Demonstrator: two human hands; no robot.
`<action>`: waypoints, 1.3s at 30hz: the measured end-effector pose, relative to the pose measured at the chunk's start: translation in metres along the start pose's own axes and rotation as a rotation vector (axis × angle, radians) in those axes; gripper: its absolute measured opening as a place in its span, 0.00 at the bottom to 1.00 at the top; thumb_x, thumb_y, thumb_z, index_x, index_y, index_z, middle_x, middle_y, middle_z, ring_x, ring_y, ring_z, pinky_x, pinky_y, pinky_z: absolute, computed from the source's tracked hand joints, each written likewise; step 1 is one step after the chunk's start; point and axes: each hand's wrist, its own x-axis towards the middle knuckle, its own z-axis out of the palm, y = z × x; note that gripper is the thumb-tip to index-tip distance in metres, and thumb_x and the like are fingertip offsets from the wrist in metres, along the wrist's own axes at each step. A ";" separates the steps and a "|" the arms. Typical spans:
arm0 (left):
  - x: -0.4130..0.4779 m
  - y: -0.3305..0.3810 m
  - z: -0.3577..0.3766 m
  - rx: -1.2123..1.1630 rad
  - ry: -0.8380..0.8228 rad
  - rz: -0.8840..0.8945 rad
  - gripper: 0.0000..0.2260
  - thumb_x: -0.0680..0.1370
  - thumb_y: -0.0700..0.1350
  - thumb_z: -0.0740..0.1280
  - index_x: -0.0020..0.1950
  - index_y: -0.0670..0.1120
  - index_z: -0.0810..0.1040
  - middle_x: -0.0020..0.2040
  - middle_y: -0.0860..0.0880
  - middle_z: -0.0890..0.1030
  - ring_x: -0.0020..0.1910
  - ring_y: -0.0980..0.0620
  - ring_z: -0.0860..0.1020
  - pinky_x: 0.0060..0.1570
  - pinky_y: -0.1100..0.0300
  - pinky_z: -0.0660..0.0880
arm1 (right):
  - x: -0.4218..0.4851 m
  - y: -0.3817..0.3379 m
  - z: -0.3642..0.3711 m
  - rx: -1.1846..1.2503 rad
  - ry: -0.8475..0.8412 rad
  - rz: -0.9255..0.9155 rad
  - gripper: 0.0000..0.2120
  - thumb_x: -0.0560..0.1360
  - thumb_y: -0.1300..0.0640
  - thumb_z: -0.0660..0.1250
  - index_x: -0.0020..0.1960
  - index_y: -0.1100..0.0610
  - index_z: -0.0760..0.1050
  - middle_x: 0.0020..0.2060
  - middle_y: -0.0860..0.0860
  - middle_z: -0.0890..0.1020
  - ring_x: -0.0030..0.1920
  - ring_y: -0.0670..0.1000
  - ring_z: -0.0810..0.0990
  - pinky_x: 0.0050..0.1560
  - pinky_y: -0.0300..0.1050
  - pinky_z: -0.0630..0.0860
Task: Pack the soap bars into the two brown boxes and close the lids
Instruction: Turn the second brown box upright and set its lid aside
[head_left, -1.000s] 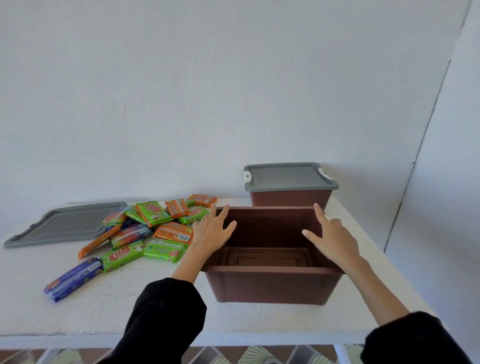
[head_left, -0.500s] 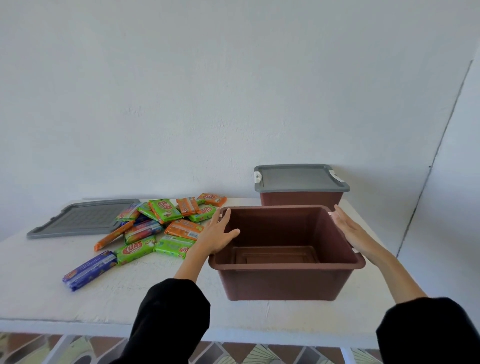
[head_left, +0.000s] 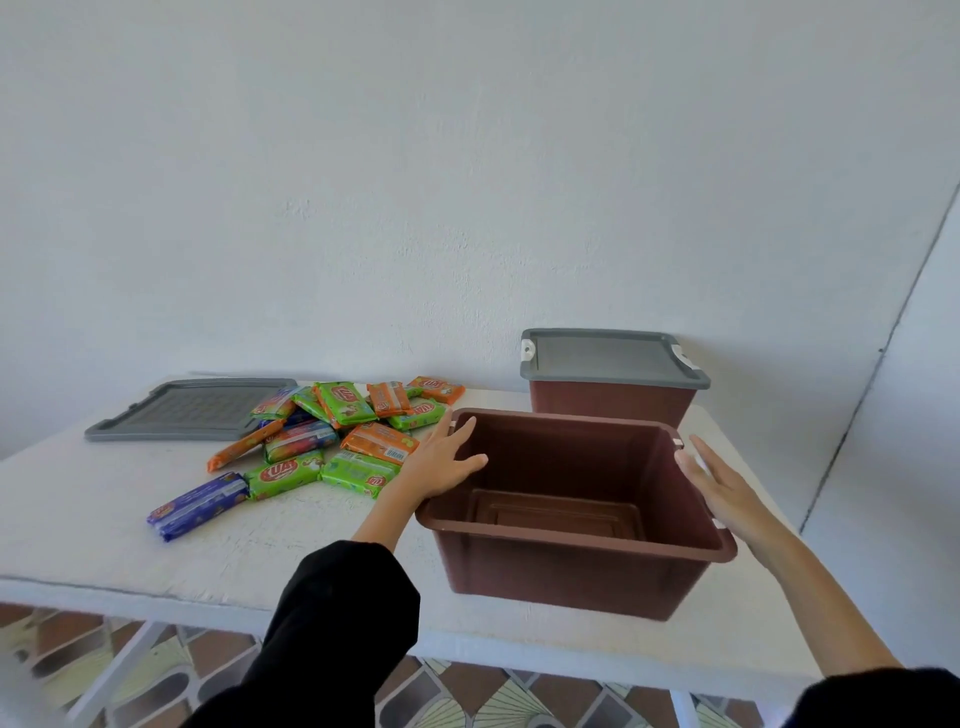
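Observation:
An open brown box stands empty on the white table in front of me. My left hand rests on its left rim with straight fingers, thumb over the edge. My right hand lies flat along the outside of its right rim. Behind it a second brown box stands with a grey lid on it. A pile of several wrapped soap bars, green, orange and blue, lies to the left of the open box.
A loose grey lid lies flat at the back left of the table, partly under the soap pile. A white wall runs close behind. Patterned floor tiles show below the table's front edge.
My right hand has moved from over the box's right rim to its outer side. The left hand stays on the left rim. The view has shifted left.

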 end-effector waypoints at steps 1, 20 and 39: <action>0.000 0.001 0.000 -0.036 0.024 -0.004 0.28 0.79 0.56 0.58 0.76 0.52 0.53 0.78 0.47 0.46 0.77 0.47 0.49 0.72 0.49 0.54 | 0.002 -0.003 -0.001 -0.095 0.031 -0.022 0.29 0.77 0.40 0.54 0.75 0.47 0.54 0.75 0.49 0.58 0.75 0.56 0.58 0.73 0.56 0.57; -0.026 -0.152 -0.153 0.013 0.499 -0.177 0.18 0.78 0.48 0.61 0.68 0.47 0.70 0.61 0.45 0.75 0.60 0.47 0.74 0.56 0.54 0.71 | 0.069 -0.236 0.233 -0.366 -0.171 -0.604 0.25 0.77 0.48 0.61 0.71 0.55 0.65 0.69 0.56 0.70 0.69 0.55 0.68 0.66 0.48 0.65; -0.001 -0.413 -0.271 0.007 0.486 -0.387 0.17 0.79 0.47 0.61 0.67 0.46 0.71 0.62 0.44 0.74 0.63 0.47 0.72 0.58 0.60 0.66 | 0.135 -0.381 0.544 -0.359 -0.473 -0.702 0.24 0.77 0.48 0.61 0.71 0.53 0.65 0.69 0.53 0.69 0.69 0.53 0.67 0.65 0.46 0.65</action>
